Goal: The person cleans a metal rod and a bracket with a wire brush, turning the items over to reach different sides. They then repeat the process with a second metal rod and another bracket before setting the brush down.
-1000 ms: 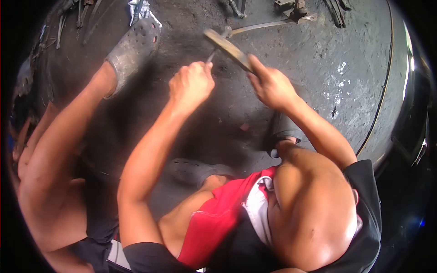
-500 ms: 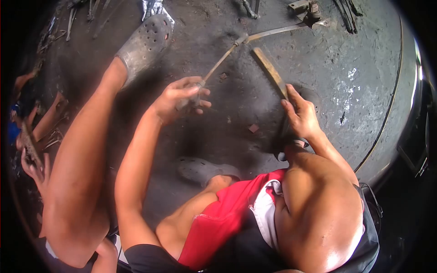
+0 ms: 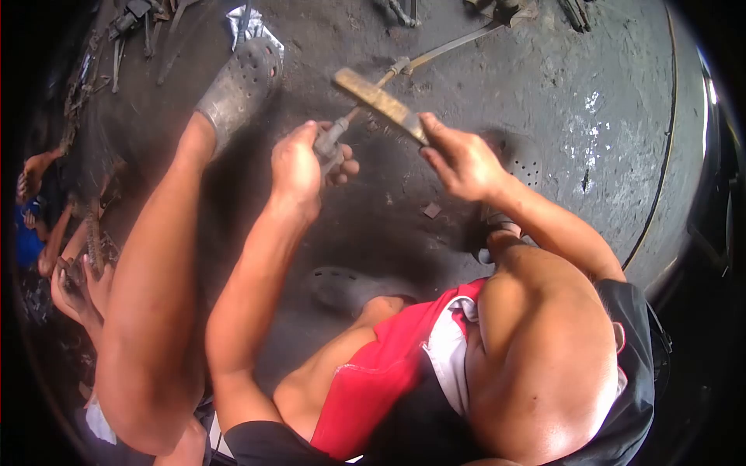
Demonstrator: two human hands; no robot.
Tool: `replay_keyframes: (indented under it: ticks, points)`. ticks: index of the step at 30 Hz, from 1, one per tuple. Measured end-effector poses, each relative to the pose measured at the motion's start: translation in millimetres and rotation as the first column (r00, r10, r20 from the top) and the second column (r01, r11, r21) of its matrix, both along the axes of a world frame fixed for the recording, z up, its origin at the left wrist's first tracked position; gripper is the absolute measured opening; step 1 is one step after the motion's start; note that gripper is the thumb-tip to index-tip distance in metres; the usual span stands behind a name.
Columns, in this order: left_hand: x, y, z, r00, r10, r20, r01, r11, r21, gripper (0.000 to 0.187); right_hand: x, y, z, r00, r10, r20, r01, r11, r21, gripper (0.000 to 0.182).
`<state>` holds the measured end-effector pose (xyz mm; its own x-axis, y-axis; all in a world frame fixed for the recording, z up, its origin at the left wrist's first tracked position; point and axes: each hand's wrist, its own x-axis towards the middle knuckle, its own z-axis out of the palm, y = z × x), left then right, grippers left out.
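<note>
My left hand (image 3: pixel 297 167) is closed around a grey metal fitting (image 3: pixel 330 144) at the near end of a thin rod (image 3: pixel 386 78). The rod slants up and away to a knobby joint (image 3: pixel 401 65), where a flat metal strip (image 3: pixel 451 53) continues toward the upper right. In my right hand (image 3: pixel 466 159) is a worn, flat wooden bar (image 3: pixel 374 99), gripped at its darker near end. Its far part crosses over the rod, between my left hand and the joint.
Dark, stained floor (image 3: pixel 544 85) surrounds my feet in grey clogs (image 3: pixel 241 85). Metal tools and scraps (image 3: pixel 140 15) lie at the upper left, with more metal pieces (image 3: pixel 505 9) at the upper right. Other people's hands (image 3: pixel 81 283) show at the far left.
My right hand has swung left and up with the wooden bar, which now crosses the rod. My left hand has turned, showing more of the metal fitting.
</note>
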<state>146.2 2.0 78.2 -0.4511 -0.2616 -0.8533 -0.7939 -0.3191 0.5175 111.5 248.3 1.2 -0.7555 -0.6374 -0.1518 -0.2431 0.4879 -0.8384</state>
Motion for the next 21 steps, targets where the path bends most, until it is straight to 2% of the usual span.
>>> replay_keyframes:
  ticks: [1, 2, 3, 5, 7, 9, 11, 12, 13, 15, 16, 17, 19, 21]
  points:
    - [0, 1, 0, 1.0, -0.028, -0.008, 0.028, 0.999, 0.037, 0.038, -11, -1, -3, 0.996, -0.041, -0.082, 0.037, 0.998, -0.042, 0.051]
    - [3, 3, -1, 1.0, -0.029, -0.011, 0.029, 0.999, 0.04, 0.038, -22, 1, -4, 0.993, -0.082, 0.082, 0.073, 0.991, 0.113, 0.05]
    - [4, 6, -2, 1.0, -0.004, -0.011, 0.004, 1.0, 0.028, 0.036, -12, 2, 1, 0.993, -0.087, 0.083, 0.077, 0.99, 0.117, 0.05]
    - [3, 6, -6, 0.998, 0.053, -0.017, -0.053, 0.999, -0.011, 0.032, 11, -1, 13, 0.995, 0.088, -0.038, -0.093, 0.981, -0.169, 0.05]
    - [12, 7, -5, 0.998, 0.059, 0.007, -0.059, 0.998, -0.021, 0.03, 3, 9, -9, 0.998, 0.052, -0.044, -0.055, 0.995, -0.079, 0.052]
    - [2, 8, -9, 0.996, 0.082, -0.024, -0.082, 0.996, -0.019, 0.028, -16, 8, -14, 0.97, -0.149, 0.194, 0.129, 0.985, 0.114, 0.051]
    - [4, 6, -10, 0.991, 0.12, -0.053, -0.119, 0.993, 0.024, 0.026, 10, 8, 0, 0.997, 0.071, -0.017, -0.072, 0.987, -0.141, 0.051]
    - [6, 6, -13, 0.991, 0.117, -0.058, -0.118, 0.993, -0.007, 0.026, 19, 10, -2, 0.995, 0.088, -0.046, -0.095, 0.98, -0.175, 0.052]
    - [12, 4, -10, 0.993, 0.111, -0.044, -0.111, 0.994, -0.013, 0.026, 13, 15, -16, 0.998, 0.062, -0.016, -0.064, 0.992, -0.108, 0.052]
    - [5, 4, -13, 0.992, 0.116, -0.056, -0.117, 0.993, -0.008, 0.028, -9, 17, -23, 0.964, -0.144, 0.222, 0.116, 0.984, 0.134, 0.051]
    - [3, 6, -10, 0.993, 0.098, -0.062, -0.1, 0.994, -0.034, 0.029, 2, 16, -20, 0.994, -0.107, -0.031, 0.105, 0.993, -0.049, 0.051]
    - [2, 8, -12, 0.993, 0.101, -0.056, -0.103, 0.994, -0.033, 0.029, 12, 21, -15, 0.992, 0.041, -0.115, -0.056, 0.989, -0.136, 0.05]
    - [6, 7, -10, 0.994, 0.081, -0.076, -0.084, 0.996, -0.037, 0.03, 17, 24, -11, 0.998, 0.057, 0.029, -0.054, 0.995, -0.089, 0.05]
    - [4, 6, -13, 0.993, 0.093, -0.068, -0.094, 0.995, -0.023, 0.031, 0, 24, -28, 0.993, -0.066, 0.097, 0.062, 0.997, 0.043, 0.053]
